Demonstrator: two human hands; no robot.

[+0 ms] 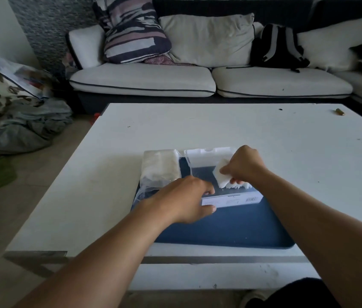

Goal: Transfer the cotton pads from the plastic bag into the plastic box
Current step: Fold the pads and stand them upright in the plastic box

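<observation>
At the left of the dark blue mat [231,227] on the white worktop [100,174] lies the plastic bag [161,167], on its side, its open crinkled mouth toward the person. It looks well filled with white cotton pads, so most of the transfer is judged to be left.

Next comes the left hand [186,197], just beside the bag's mouth. Its grip is curled around the near left corner of the plastic box [226,192], with the thumb on the labelled front wall, apparently steadying it.

The box itself is clear, its lid [209,157] standing open at the back. The left and middle of its floor show dark and bare.

At the right end of the box, the right hand [242,166] holds a stack of cotton pads [221,174], its grip closed round them from above. The stack is tilted, its lower edge down inside the box, where some pad edges seem to rest on the floor already. How many are in is not clear, but this batch looks like an early one, with many more to follow.
</observation>
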